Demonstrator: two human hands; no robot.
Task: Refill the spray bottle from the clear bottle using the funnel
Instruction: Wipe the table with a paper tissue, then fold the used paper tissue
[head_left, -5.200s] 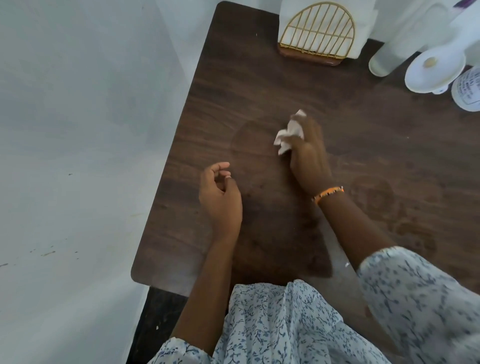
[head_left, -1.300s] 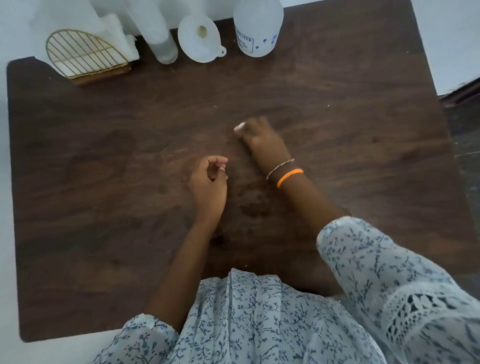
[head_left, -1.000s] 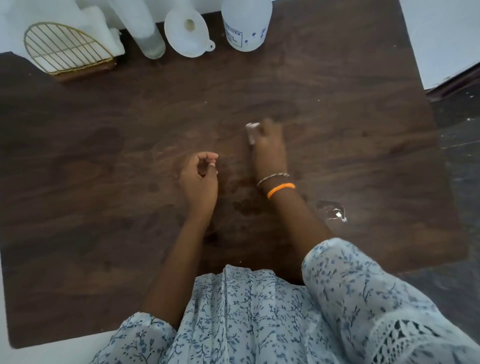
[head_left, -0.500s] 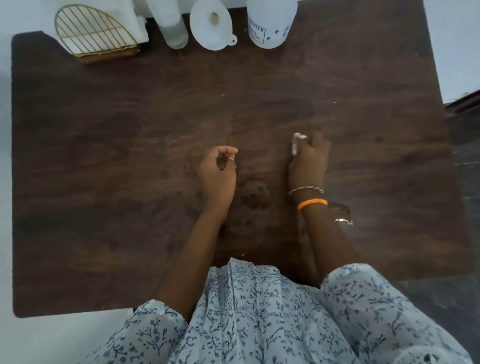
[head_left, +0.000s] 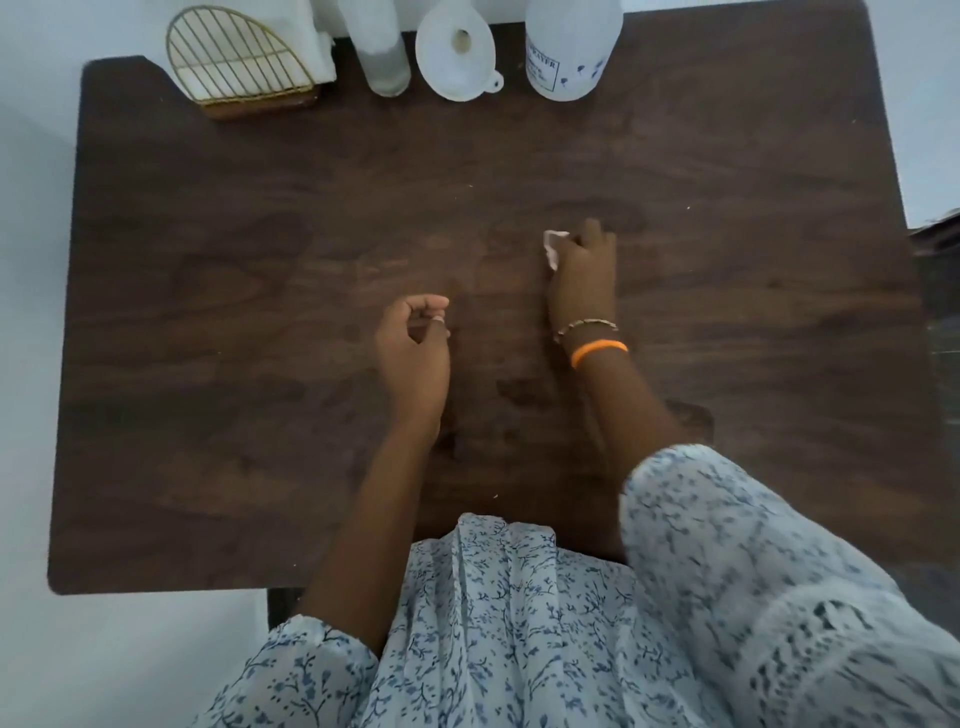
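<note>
My right hand (head_left: 584, 270) presses a crumpled white tissue (head_left: 551, 248) onto the dark wooden table (head_left: 208, 312) right of centre; only the tissue's edge shows beyond my fingers. My left hand (head_left: 413, 348) rests on the table at centre, fingers loosely curled, holding nothing. At the back edge stand a slim frosted bottle (head_left: 382, 52), a white funnel (head_left: 457, 57) lying mouth up, and a wider clear bottle (head_left: 569, 52) with a printed label. All three are well beyond both hands.
A gold wire napkin holder (head_left: 239, 62) with white napkins sits at the back left corner. Damp patches darken the wood near my hands. The table's front edge runs just before my body; floor shows to the right.
My right hand has slid the tissue away from me and slightly right across the table. My left hand has stayed in place. The camera view has shifted a little.
</note>
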